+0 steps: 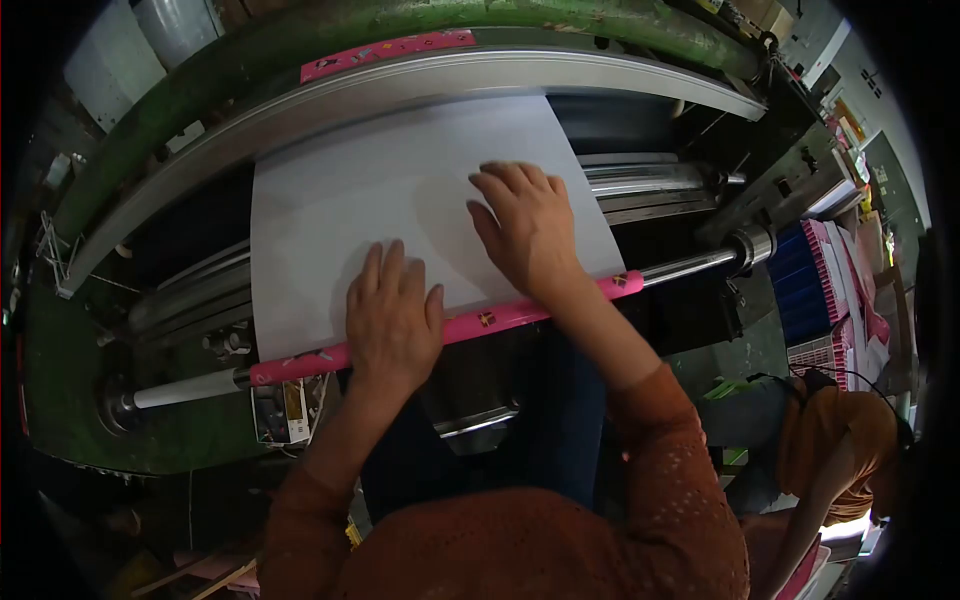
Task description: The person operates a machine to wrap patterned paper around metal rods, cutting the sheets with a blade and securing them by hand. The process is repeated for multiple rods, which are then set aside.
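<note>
- Pink, patterned material wrapped as a roll sits on a metal shaft, near the person's lap; the white sheet runs from beneath the curved metal crossbar to this roll, lying about as wide as it.
- Left hand: palm down at the sheet's near edge, its heel over the roll. Its grip is loosely spread, thumb apart, pinching nothing; such a flat pose would press the sheet evenly without creasing it.
- Right hand: over the sheet's right part, wrist above the roll. The grip is relaxed, fingers a little bent, thumb well apart, with nothing pinched. Whether the fingertips touch the sheet, I cannot tell.
- Both ends of the shaft reach the side supports, which seems to carry the roll's weight and leave the hands free of it.
- Beyond the crossbar lie a pink strip and a thick green tube; the crossbar limits reach on the far side.
- Bare metal rollers flank the sheet, and a small boxed device sits below the roll's left end.
- On the right, stacked blue and pink goods and a co-worker bending down crowd that side.
</note>
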Demonstrator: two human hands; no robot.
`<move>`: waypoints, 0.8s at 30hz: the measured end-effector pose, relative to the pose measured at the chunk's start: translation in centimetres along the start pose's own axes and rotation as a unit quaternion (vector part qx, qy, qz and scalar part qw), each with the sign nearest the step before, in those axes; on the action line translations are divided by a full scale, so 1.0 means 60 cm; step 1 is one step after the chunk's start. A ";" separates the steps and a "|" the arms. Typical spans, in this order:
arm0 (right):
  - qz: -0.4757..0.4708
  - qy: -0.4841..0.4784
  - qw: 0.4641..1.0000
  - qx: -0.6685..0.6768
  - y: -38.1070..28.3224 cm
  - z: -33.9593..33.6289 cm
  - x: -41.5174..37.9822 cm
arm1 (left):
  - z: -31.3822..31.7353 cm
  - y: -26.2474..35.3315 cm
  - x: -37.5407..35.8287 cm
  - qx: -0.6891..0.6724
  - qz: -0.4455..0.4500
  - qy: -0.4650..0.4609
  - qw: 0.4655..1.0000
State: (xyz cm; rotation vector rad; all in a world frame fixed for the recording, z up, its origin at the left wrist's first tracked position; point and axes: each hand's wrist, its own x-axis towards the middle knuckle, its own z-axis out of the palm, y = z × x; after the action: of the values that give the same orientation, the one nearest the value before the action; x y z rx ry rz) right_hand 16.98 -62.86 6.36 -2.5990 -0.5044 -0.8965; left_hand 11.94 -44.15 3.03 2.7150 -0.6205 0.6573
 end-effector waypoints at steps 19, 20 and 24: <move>0.042 -0.019 0.998 -0.035 -0.036 -0.050 -0.139 | -0.018 0.004 -0.068 -0.010 0.107 0.174 0.979; 0.041 -0.005 0.998 -0.054 -0.022 -0.036 -0.131 | 0.004 0.014 -0.113 -0.033 0.145 0.155 0.977; 0.072 0.045 0.996 -0.036 0.025 -0.016 -0.037 | 0.086 -0.003 -0.213 -0.041 0.093 -0.005 0.995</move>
State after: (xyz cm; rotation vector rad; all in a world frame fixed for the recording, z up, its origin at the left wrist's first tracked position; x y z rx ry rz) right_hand 15.53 -65.07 5.33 -2.6057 -0.2597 -0.9946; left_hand 3.66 -41.49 -7.68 2.6081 -0.8898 0.6459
